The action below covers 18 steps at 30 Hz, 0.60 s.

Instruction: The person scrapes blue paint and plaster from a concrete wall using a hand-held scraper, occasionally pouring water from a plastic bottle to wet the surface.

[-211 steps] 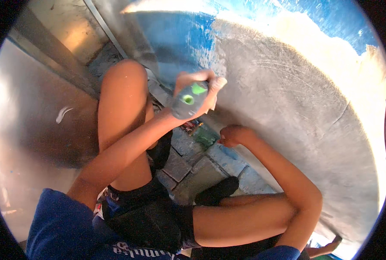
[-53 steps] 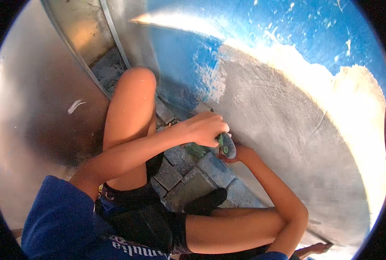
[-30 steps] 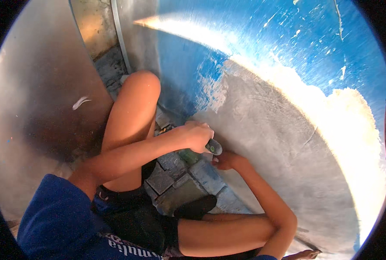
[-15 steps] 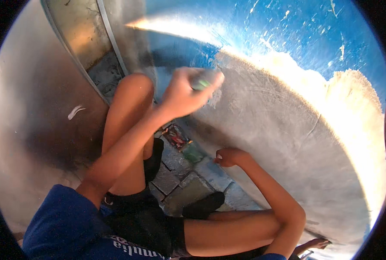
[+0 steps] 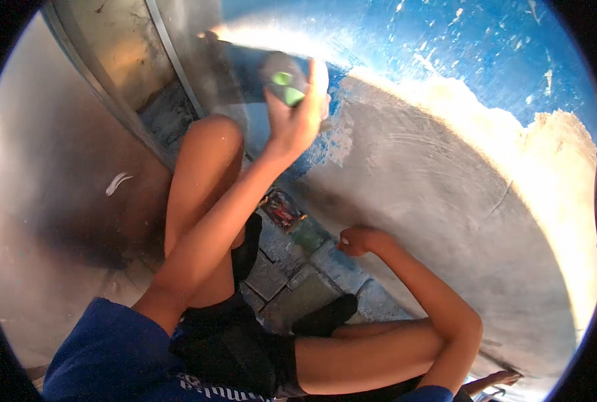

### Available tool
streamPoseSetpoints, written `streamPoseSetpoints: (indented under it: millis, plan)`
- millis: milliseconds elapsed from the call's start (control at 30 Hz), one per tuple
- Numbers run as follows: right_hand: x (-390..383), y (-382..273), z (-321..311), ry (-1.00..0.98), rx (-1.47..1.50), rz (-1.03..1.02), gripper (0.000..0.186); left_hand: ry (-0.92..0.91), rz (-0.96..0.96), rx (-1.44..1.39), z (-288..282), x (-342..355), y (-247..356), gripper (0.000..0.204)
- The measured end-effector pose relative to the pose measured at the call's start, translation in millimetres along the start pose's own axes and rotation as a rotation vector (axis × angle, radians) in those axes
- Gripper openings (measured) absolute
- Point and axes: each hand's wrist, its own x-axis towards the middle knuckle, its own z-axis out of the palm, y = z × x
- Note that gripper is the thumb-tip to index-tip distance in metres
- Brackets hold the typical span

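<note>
My left hand [image 5: 297, 130] is raised in front of the wall, its fingers wrapped round a rounded dark object with bright green patches [image 5: 286, 84]. Motion blurs the object, and I cannot make out its kind. Behind it the wall's blue paint [image 5: 486, 47] gives way to a scraped, bare grey area [image 5: 419, 161]. Lower down, close to that grey surface, my right hand [image 5: 362, 241] is closed with curled fingers. A small pale spot shows at its fingers; whether it holds anything is hidden.
A smooth metallic-looking panel [image 5: 64, 187] curves along the left. My bent knees are over grey paving blocks [image 5: 298, 295]. A small heap of reddish scraps [image 5: 283, 209] lies on the ground between my knee and the wall. Another person's hand or foot [image 5: 499, 380] shows at lower right.
My left hand has moved up and away along the wall with the dark object, whose green patches now show more. My right hand stays closed in nearly the same place.
</note>
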Motion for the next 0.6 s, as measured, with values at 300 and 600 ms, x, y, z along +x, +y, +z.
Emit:
streamPoseSetpoints:
  millis: [300,600]
  plan:
    - [10,2,5,-0.003,-0.032,-0.023,0.053,-0.089,0.139,-0.051,-5,-5,8,0.037]
    - [17,3,3,-0.054,-0.060,-0.002,0.048,-0.088,0.164,-0.085,-14,-15,-15,0.030]
